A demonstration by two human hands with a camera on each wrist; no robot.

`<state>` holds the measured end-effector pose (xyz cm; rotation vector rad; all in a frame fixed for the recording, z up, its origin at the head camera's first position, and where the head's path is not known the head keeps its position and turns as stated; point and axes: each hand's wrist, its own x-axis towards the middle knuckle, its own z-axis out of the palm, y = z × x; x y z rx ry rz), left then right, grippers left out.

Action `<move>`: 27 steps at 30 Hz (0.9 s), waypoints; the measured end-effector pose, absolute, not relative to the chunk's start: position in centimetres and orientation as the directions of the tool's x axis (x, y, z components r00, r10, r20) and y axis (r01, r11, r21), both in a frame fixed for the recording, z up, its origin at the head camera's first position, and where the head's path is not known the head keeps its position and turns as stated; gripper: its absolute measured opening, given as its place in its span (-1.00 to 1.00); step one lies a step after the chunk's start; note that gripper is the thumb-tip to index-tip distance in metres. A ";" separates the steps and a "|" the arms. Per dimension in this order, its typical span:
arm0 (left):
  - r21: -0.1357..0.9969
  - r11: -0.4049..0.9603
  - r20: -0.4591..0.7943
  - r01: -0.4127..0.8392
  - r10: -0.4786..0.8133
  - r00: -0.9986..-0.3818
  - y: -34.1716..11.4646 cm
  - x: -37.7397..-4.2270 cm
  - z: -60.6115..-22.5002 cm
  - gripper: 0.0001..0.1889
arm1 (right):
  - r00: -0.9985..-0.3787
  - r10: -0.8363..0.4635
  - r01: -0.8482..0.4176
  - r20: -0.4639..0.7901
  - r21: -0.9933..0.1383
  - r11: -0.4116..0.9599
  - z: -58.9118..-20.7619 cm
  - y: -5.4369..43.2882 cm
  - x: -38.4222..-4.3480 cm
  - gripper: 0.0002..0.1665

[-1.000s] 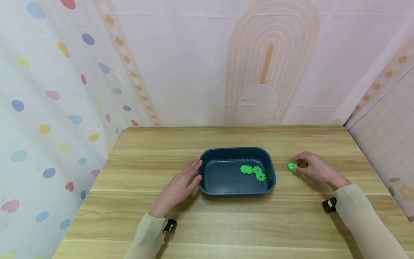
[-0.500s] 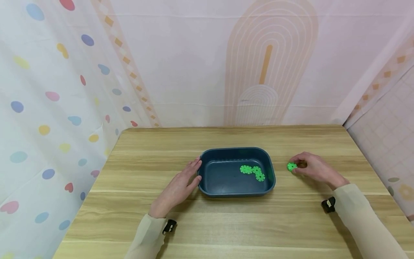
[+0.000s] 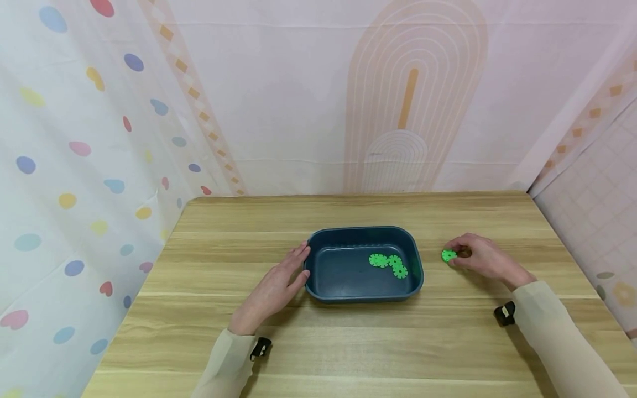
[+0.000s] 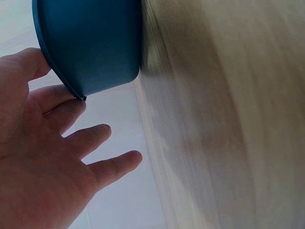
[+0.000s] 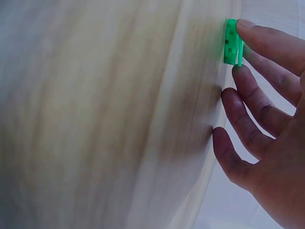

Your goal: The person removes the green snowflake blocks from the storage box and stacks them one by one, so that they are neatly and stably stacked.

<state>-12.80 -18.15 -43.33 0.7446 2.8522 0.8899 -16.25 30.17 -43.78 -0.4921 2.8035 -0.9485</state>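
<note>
A dark blue rectangular tub [image 3: 364, 296] stands on the wooden table. Flat in its right half lie several green notched plastic discs [image 3: 400, 271], some overlapping. My left hand [image 3: 271, 290] rests against the tub's left end, fingers spread; in the left wrist view its thumb and fingertips touch the rim of the tub [image 4: 90, 43]. To the right of the tub, my right hand [image 3: 485, 258] pinches a green notched disc [image 3: 448, 255] between thumb and index finger. From the right wrist view, that disc [image 5: 240, 50] tilts slightly off a small stack of discs [image 5: 230, 43] on the table.
The wooden table [image 3: 348, 354] runs back to a pale patterned curtain [image 3: 298, 110]. Another curtain with coloured dots [image 3: 89, 221] hangs along the left side. Each wrist wears a small black camera, one by the left sleeve [image 3: 224, 359].
Almost nothing differs; both hands, the tub and the discs keep their places, and the view shifts very slightly.
</note>
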 end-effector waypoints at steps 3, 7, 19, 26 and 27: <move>0.548 0.715 0.086 0.433 0.467 -0.880 -18.1 -12.8 -43.4 -0.39 | -0.937 -0.348 -0.259 -0.029 -0.610 0.749 -43.8 30.2 -16.3 -0.65; 0.550 0.714 0.086 0.434 0.469 -0.879 -18.1 -12.8 -43.4 -0.39 | -0.937 -0.347 -0.255 -0.034 -0.610 0.750 -43.7 30.1 -16.3 -0.65; 0.549 0.714 0.082 0.434 0.471 -0.878 -18.2 -12.8 -43.4 -0.39 | -0.934 -0.357 -0.264 -0.033 -0.609 0.748 -43.9 30.2 -16.3 -0.65; 0.553 0.712 0.090 0.434 0.467 -0.880 -18.2 -12.8 -43.5 -0.39 | -0.933 -0.358 -0.262 -0.040 -0.608 0.749 -43.8 30.2 -16.4 -0.65; 0.554 0.710 0.091 0.435 0.467 -0.880 -18.2 -12.8 -43.5 -0.39 | -0.932 -0.360 -0.260 -0.044 -0.610 0.749 -43.8 30.2 -16.4 -0.64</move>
